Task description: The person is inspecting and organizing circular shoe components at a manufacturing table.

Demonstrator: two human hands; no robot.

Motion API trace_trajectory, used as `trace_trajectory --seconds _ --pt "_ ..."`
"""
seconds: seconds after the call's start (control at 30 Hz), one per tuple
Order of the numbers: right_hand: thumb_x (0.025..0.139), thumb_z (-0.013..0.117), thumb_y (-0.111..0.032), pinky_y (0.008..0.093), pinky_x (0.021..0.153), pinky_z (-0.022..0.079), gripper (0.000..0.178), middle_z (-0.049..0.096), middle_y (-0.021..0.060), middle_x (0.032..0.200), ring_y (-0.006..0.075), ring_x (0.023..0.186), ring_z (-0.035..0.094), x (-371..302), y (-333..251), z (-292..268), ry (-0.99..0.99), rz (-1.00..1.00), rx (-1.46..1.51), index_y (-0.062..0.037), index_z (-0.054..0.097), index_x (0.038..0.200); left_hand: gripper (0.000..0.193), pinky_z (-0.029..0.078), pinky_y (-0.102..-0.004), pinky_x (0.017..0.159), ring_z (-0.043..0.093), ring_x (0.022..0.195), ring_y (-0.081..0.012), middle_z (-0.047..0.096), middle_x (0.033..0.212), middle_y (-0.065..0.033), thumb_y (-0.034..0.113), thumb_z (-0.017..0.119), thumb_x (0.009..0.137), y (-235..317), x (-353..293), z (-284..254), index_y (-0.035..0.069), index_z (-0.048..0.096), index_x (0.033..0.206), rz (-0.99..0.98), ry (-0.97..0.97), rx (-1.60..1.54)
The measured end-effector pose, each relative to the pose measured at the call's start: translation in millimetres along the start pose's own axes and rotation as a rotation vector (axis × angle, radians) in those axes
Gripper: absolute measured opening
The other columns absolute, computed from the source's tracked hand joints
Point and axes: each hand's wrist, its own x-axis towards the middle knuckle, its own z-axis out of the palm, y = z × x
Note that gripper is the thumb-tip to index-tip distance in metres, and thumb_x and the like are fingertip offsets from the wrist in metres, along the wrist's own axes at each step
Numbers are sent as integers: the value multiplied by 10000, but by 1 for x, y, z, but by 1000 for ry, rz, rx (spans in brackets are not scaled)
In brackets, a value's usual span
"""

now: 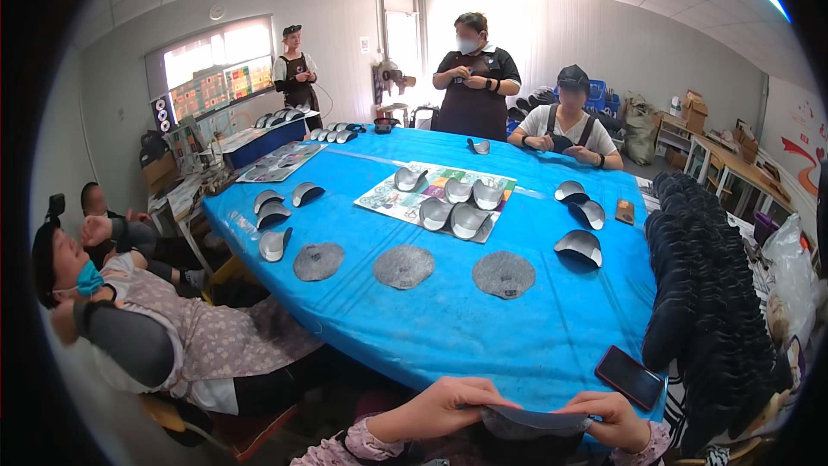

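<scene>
At the near edge of the table, my left hand (444,407) and my right hand (617,418) pinch opposite ends of a curved grey piece (536,420), shaped like a cap visor. Its upper edge bows between my fingers, and a darker part hangs below it. Close to my right hand lies a dark phone (630,377) with a reddish edge. Beyond my hands are flat grey felt-like discs (504,274) in a row. Similar curved silver-grey pieces (579,247) lie on both sides of the table.
A blue sheet (388,315) covers the table. More curved pieces rest on a printed board (392,198) mid-table. Tall rows of stacked dark curved pieces (690,293) stand at right. One person (216,319) leans back at left; others are at the far side, one handling a dark piece.
</scene>
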Motion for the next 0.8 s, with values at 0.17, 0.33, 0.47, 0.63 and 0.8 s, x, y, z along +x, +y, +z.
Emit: trace_trajectory --seconds 0.17,0.33,0.47,0.63,0.8 --pt "782 637 -30 296 705 493 271 661 118 894 231 800 644 2 -4 12 121 -65 -110 -67 681 1047 361 430 -264 805 571 903 -160 607 953 -64 -44 565 797 -2 7 8 64 637 1134 24 91 20" --pt "671 688 -10 313 587 477 263 635 87 800 269 692 623 12 -11 24 198 -188 -365 -81 685 924 279 477 -254 661 618 758 -160 639 879 -62 -50 680 725 7 8 33 44 674 987 64 266 247" --pt "667 643 12 313 663 497 345 643 109 861 280 758 640 13 -14 13 97 -230 -255 -53 670 1005 226 484 -260 659 635 757 -164 668 822 -88 -84 672 708 22 8 23 24 701 904 120 240 190" --pt "792 508 52 336 877 443 402 606 161 1080 277 1006 594 22 -9 -18 -114 -199 -43 4 570 1186 366 484 -276 755 642 844 -185 682 914 -96 -113 555 702 29 33 -2 32 687 1011 69 76 200" --pt "735 584 30 363 765 473 371 590 131 880 315 817 587 33 -25 -4 175 -124 -207 -56 626 1093 257 480 -262 721 631 817 -161 664 897 -81 -82 614 711 28 46 9 28 689 930 109 278 237"
